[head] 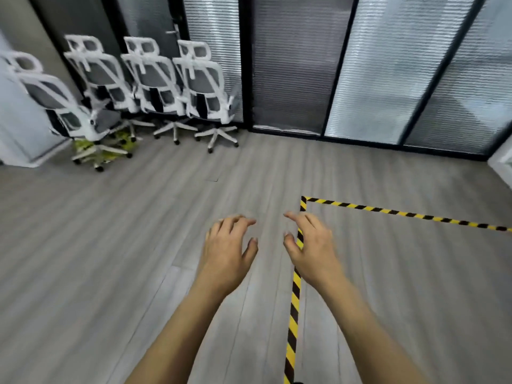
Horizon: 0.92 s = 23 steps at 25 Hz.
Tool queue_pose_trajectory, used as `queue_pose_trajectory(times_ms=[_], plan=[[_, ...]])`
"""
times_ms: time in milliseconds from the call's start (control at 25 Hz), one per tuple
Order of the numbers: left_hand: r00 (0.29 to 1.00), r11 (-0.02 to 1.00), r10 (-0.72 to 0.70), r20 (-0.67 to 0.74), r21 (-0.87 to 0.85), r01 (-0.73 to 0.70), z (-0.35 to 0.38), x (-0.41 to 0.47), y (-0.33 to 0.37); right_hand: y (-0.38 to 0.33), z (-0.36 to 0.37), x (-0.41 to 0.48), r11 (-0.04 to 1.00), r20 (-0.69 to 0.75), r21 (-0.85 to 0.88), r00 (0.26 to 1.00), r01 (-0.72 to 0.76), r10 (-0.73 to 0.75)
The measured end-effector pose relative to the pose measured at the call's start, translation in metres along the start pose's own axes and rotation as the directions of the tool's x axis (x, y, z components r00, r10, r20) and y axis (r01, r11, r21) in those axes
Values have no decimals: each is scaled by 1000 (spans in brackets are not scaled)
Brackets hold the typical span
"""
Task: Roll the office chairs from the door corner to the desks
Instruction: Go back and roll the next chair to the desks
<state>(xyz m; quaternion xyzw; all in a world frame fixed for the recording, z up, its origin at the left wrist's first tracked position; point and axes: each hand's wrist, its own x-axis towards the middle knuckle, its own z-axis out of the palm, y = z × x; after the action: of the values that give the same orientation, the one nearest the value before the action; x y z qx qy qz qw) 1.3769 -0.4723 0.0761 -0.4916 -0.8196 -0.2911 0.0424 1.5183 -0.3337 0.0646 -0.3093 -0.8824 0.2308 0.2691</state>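
Observation:
Several white-framed office chairs with grey mesh backs stand in the far left corner by a dark door [155, 18]. The nearest chair [63, 106] is at the left, and the rightmost chair [205, 87] stands against the glass wall. My left hand [228, 252] and my right hand [311, 245] are stretched out in front of me over the floor, palms down, fingers apart, holding nothing. Both hands are well short of the chairs.
Grey wood-look floor [138, 245] spreads between me and the chairs. Yellow-black hazard tape [295, 300] marks a corner on the floor at the right. A glass partition with blinds [388, 65] runs along the back. A white cabinet [16, 128] stands at the left edge.

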Motion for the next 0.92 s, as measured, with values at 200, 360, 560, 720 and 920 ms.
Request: queue_pose_trajectory(times_ms=[200, 360, 560, 720, 920], plan=[[997, 995, -82, 6, 52, 82, 2, 90, -113, -21, 100, 129, 997, 64, 33, 996, 66, -68], [990, 987, -140, 35, 79, 137, 2, 212, -203, -31, 171, 269, 995, 115, 67, 990, 79, -86], [982, 976, -188, -11, 110, 189, -27, 343, -309, -79, 254, 441, 980, 151, 137, 974, 146, -166], [966, 959, -255, -48, 115, 259, -40, 423, -404, -116, 329, 551, 965, 187, 161, 954, 205, -234], [941, 937, -321, -106, 106, 332, -59, 534, -564, -174, 457, 700, 950, 233, 191, 929, 245, -287]])
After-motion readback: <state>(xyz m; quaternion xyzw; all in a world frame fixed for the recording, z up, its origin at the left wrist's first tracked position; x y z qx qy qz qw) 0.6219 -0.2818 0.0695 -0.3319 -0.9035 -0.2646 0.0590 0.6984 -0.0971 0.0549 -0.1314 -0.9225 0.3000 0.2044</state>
